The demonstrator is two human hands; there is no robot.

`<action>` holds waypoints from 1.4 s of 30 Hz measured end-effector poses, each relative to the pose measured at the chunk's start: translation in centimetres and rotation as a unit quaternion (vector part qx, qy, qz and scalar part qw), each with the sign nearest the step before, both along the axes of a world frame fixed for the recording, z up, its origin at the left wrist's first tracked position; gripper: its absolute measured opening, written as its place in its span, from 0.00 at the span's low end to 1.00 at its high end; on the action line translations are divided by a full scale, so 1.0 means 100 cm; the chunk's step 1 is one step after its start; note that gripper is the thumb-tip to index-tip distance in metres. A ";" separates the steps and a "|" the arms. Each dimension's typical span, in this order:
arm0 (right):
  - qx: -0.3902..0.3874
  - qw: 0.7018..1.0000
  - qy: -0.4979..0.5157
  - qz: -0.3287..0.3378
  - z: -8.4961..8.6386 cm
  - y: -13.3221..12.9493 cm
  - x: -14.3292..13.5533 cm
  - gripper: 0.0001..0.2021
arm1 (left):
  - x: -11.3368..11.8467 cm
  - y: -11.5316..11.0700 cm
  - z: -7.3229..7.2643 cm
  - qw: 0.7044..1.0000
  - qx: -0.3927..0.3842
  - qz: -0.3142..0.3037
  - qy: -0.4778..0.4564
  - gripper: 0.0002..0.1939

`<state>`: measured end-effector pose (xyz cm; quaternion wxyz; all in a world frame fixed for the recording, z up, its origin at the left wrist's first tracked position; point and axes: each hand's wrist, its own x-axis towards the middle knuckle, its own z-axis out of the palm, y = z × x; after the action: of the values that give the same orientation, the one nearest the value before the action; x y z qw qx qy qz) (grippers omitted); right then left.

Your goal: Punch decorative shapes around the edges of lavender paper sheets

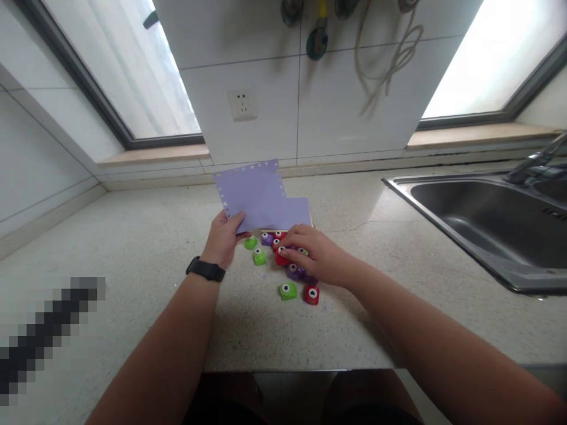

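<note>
A purple sheet of paper (254, 198) with small holes punched along its top and side edges is pinched at its lower left corner by my left hand (222, 238). My right hand (316, 254) is over a cluster of small craft punches, its fingers closed around a red punch (281, 257). Purple punches (295, 272) lie partly under that hand. Green punches (259, 257) sit below the paper. Nearer the counter's front edge are another green punch (287, 291) and a red punch (311, 294).
The speckled counter (146, 283) has its front edge close to my body. A steel sink (482, 218) with a faucet (535, 159) is on the right. Behind stands a tiled wall with a socket (242, 104), a hanging cord (401, 59) and windows on both sides.
</note>
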<state>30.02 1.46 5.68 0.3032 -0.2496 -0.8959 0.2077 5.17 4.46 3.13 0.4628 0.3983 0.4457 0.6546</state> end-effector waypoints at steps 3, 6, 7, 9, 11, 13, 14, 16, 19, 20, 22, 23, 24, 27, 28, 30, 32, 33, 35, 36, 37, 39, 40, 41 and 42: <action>0.028 0.996 -0.068 0.041 -0.005 -0.003 -0.008 0.12 | 0.001 -0.001 0.001 1.000 -0.004 -0.007 0.006 0.19; 0.069 0.988 -0.127 0.051 -0.009 -0.005 -0.014 0.14 | 0.002 -0.002 0.002 1.000 -0.008 -0.014 0.014 0.18; 0.076 0.986 -0.141 0.048 -0.009 -0.006 -0.015 0.13 | 0.003 -0.002 0.002 1.000 -0.008 -0.014 0.015 0.18; 0.080 0.983 -0.160 0.042 -0.009 -0.007 -0.016 0.12 | 0.003 -0.003 0.002 1.000 -0.008 -0.016 0.016 0.17; 0.078 0.981 -0.171 0.040 -0.007 -0.008 -0.017 0.11 | 0.004 -0.003 0.003 1.000 -0.008 -0.019 0.017 0.17; 0.076 0.981 -0.176 0.041 -0.005 -0.009 -0.017 0.12 | 0.005 -0.003 0.003 1.000 -0.010 -0.020 0.021 0.17; 0.075 0.981 -0.175 0.041 -0.004 -0.009 -0.016 0.12 | 0.005 -0.003 0.002 0.999 -0.011 -0.021 0.024 0.17; 0.071 0.983 -0.163 0.042 -0.002 -0.009 -0.014 0.12 | 0.006 -0.003 0.002 0.999 -0.012 -0.022 0.027 0.17; 0.060 0.990 -0.120 0.034 0.001 -0.005 -0.008 0.11 | 0.005 -0.003 0.001 0.999 -0.011 -0.023 0.024 0.18; 0.057 0.993 -0.103 0.018 0.002 -0.002 -0.006 0.12 | 0.005 -0.003 0.001 0.999 -0.011 -0.024 0.020 0.18; 0.048 0.995 -0.075 -0.041 0.003 0.003 -0.001 0.13 | 0.005 -0.003 0.001 1.000 -0.008 -0.026 0.004 0.18; 0.039 0.994 -0.064 -0.082 0.003 0.005 0.001 0.13 | 0.005 -0.003 0.002 1.000 -0.006 -0.029 -0.007 0.19; 0.025 0.991 -0.051 -0.124 0.003 0.008 0.004 0.14 | 0.005 -0.003 0.002 0.999 -0.004 -0.032 -0.020 0.19; -0.033 0.977 -0.001 -0.212 0.000 0.014 0.008 0.13 | 0.006 -0.005 0.005 0.997 0.006 -0.047 -0.054 0.20; -0.053 0.973 0.018 -0.225 -0.001 0.016 0.008 0.12 | 0.006 -0.006 0.006 0.997 0.009 -0.053 -0.061 0.20; -0.089 0.967 0.057 -0.230 -0.004 0.018 0.006 0.11 | 0.008 -0.008 0.008 0.995 0.018 -0.067 -0.070 0.20; -0.128 0.963 0.098 -0.217 -0.007 0.018 0.002 0.10 | 0.009 -0.009 0.008 0.994 0.023 -0.085 -0.072 0.20; -0.147 0.960 0.117 -0.208 -0.008 0.018 0.000 0.10 | 0.010 -0.010 0.008 0.993 0.024 -0.096 -0.071 0.20; -0.183 0.952 0.144 -0.199 -0.011 0.017 -0.004 0.12 | 0.013 -0.012 0.008 0.991 0.019 -0.118 -0.064 0.19; -0.199 0.948 0.151 -0.199 -0.012 0.017 -0.006 0.13 | 0.014 -0.013 0.007 0.990 0.014 -0.127 -0.059 0.20; -0.214 0.944 0.157 -0.198 -0.014 0.017 -0.007 0.14 | 0.016 -0.015 0.007 0.990 0.007 -0.134 -0.054 0.20; -0.231 0.938 0.175 -0.192 -0.016 0.018 -0.008 0.16 | 0.019 -0.017 0.008 0.988 -0.007 -0.146 -0.046 0.21; -0.233 0.935 0.186 -0.191 -0.016 0.019 -0.008 0.16 | 0.021 -0.018 0.008 0.987 -0.012 -0.153 -0.044 0.21; -0.233 0.932 0.199 -0.194 -0.017 0.020 -0.007 0.16 | 0.022 -0.019 0.008 0.986 -0.014 -0.161 -0.042 0.22; -0.232 0.928 0.212 -0.199 -0.017 0.021 -0.006 0.15 | 0.023 -0.020 0.008 0.985 -0.015 -0.169 -0.040 0.22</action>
<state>29.41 3.56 3.97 0.4551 -0.4366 -0.6693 0.3928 7.49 2.46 3.91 0.5899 0.4343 0.3632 0.5758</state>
